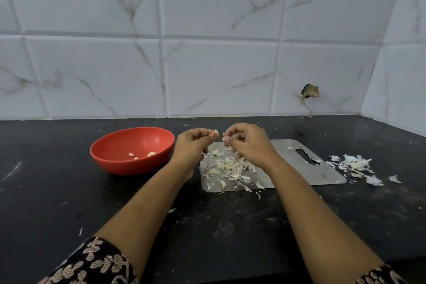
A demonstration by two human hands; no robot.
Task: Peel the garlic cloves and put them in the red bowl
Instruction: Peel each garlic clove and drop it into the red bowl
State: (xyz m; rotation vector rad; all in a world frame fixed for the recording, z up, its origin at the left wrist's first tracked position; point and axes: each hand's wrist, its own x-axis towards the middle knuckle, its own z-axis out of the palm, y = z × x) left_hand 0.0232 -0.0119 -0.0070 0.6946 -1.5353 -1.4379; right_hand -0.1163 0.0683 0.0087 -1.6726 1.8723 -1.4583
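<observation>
Patterned brown-and-cream sleeves (92, 265) frame the bottom edge, and both forearms reach out over the black stone tabletop (230, 226). The left hand (192, 143) has its fingers curled, pinching a small pale garlic clove (216, 132) at the tips. It holds the clove in the air over the far-left end of the flat steel cutting board (322, 175). The right hand (249, 140) is just beside it, fingers curled too, nipping what looks like a scrap of papery skin (224, 139), though it's too small to be sure.

Here's the danger: that clove is tiny and held only at the fingertips. A hard tug could pop it loose into the heap of skins and cloves (230, 166) below, where it would be hard to pick out. A clinging flake could also ride along into the round red plastic bowl (129, 167).

The bowl sits just left of the left hand with a few peeled cloves (151, 154) inside. Nothing stands between hand and bowl. A second pile of white skins (355, 166) lies well apart to the right of the board. Behind is a marbled tile wall (207, 64).
</observation>
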